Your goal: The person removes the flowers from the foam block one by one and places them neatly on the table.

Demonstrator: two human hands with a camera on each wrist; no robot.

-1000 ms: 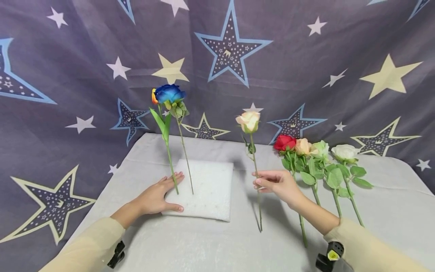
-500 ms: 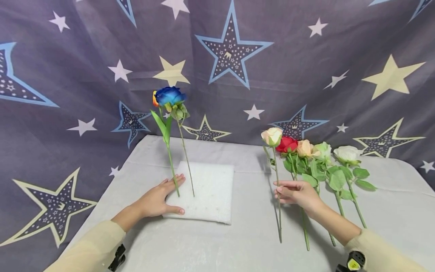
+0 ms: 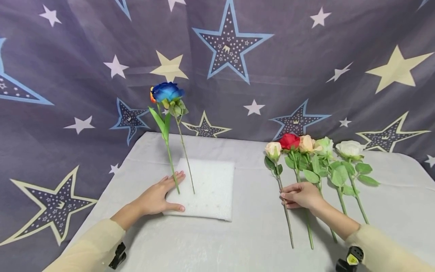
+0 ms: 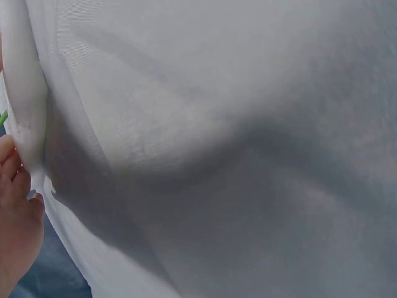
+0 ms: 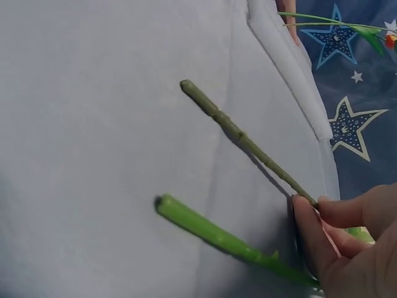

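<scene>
My right hand (image 3: pixel 300 195) pinches the stem of a pale peach rose (image 3: pixel 273 150), which lies low over the cloth, left of the other flowers. In the right wrist view, thumb and finger grip its brownish-green stem (image 5: pixel 242 138) beside a brighter green stem (image 5: pixel 217 236). My left hand (image 3: pixel 158 196) rests spread on the left side of a white foam block (image 3: pixel 214 189). Two flowers stand upright in the foam: a blue rose (image 3: pixel 168 91) on a thin stem and an orange-yellow tulip (image 3: pixel 152 94), its bloom mostly hidden behind the blue one.
A red rose (image 3: pixel 290 141), a peach rose (image 3: pixel 307 144), a pale green rose (image 3: pixel 324 146) and a white rose (image 3: pixel 350 149) lie in a row at the right of the cloth-covered table (image 3: pixel 204 245). A star-patterned curtain (image 3: pixel 210 102) hangs behind.
My right hand has carried the pale peach rose to the right and lowered it towards the cloth beside the red rose. The left hand has stayed on the foam.
</scene>
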